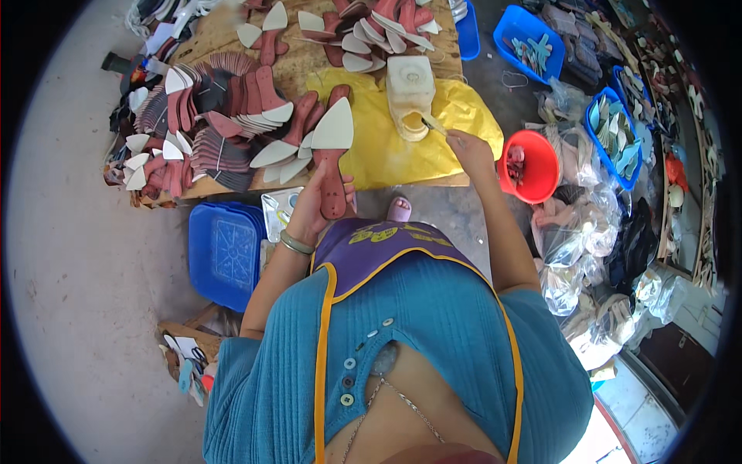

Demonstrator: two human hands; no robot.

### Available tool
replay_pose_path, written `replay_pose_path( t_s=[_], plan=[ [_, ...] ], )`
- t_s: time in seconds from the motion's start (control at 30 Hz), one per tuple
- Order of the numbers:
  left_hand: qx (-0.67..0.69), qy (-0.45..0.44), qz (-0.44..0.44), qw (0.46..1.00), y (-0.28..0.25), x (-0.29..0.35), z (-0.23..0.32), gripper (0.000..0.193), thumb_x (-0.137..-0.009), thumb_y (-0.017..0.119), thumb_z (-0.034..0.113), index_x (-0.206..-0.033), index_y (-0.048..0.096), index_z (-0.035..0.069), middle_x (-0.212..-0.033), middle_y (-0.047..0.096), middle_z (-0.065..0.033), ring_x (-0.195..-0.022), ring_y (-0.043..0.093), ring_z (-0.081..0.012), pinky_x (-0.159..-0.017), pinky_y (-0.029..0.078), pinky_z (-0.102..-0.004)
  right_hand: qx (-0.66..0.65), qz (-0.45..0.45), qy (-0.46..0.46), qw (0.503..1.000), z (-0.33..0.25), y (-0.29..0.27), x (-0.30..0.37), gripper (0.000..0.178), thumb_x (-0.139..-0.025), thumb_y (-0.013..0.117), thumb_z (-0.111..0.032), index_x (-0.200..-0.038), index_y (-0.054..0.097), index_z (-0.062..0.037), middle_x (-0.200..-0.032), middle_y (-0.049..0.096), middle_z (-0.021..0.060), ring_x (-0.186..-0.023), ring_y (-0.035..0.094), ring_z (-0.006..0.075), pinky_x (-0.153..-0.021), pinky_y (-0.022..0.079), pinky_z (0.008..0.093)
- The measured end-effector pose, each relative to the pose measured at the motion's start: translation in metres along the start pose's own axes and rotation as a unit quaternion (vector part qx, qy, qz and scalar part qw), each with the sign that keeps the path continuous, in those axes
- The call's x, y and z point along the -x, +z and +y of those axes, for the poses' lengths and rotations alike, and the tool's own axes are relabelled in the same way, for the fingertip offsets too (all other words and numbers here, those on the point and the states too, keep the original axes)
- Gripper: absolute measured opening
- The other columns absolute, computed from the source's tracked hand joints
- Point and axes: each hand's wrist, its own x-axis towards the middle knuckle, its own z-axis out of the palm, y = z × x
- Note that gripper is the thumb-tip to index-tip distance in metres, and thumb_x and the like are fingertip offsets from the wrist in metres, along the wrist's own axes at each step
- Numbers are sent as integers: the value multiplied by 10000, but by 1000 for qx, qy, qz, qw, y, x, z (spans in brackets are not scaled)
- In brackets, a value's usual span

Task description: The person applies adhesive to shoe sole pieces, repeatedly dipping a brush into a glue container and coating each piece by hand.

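Observation:
My left hand (311,207) is closed round the heel end of a shoe insole (331,174), reddish brown with a white toe piece pointing away from me. Pinched in my right hand (469,148) is a small brush (434,124). Its tip is at the opening of a cut whitish plastic jug (410,77), where the bristles are hidden. The jug lies on a yellow plastic sheet (464,116) over the table's near edge. Just left of the held insole, stacked insoles (282,151) lie fanned out with their white toes overlapping.
More insoles (371,35) cover the far part of the wooden table (216,39). A red bucket (533,174) stands at the table's right. Stacked blue bins (224,255) sit on the floor at left. Blue baskets (533,39) and plastic bags (576,232) line the right side.

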Motion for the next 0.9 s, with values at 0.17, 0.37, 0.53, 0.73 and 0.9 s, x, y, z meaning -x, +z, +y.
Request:
replay_pose_path(
  t_s=[0.17, 0.37, 0.53, 0.73, 0.9],
  plan=[
    [-5, -41, 1, 999, -1, 7, -4, 518, -949, 475, 449, -1200, 464, -5, -930, 628, -151, -702, 628, -237, -663, 539, -338, 36, -32, -30, 998, -2, 18, -6, 281, -857, 550, -359, -1031, 695, -193, -906, 680, 126, -827, 651, 305, -733, 518, 405],
    [-34, -64, -11, 997, -4, 6, -5, 534, -940, 487, 466, -1207, 466, 3, -946, 636, -146, -707, 638, -218, -647, 540, -319, 142, -31, -75, 987, -3, 39, -22, 259, -875, 523, -324, -1026, 694, -202, -793, 659, 116, -765, 647, 296, -682, 520, 419],
    [-64, -61, 1, 996, 1, 3, -6, 527, -939, 489, 464, -1231, 443, 27, -970, 637, -136, -729, 650, -199, -656, 556, -310, 181, -36, -101, 978, -3, 46, -31, 257, -881, 516, -322, -1031, 681, -193, -778, 643, 117, -745, 645, 290, -661, 517, 423],
    [-68, -47, -6, 997, 9, 0, -5, 517, -939, 504, 441, -1230, 435, 20, -978, 636, -135, -755, 655, -202, -664, 560, -307, 148, -16, -99, 984, -5, 40, -18, 255, -877, 521, -320, -1030, 676, -187, -807, 642, 113, -746, 646, 286, -660, 516, 426],
    [-62, -76, -18, 995, 12, -8, -6, 487, -939, 516, 409, -1223, 438, 20, -979, 637, -135, -761, 656, -198, -661, 563, -307, 169, -24, -93, 981, 5, 38, 11, 251, -875, 541, -292, -1075, 672, -216, -757, 622, 128, -729, 634, 295, -636, 512, 408]
  ],
)
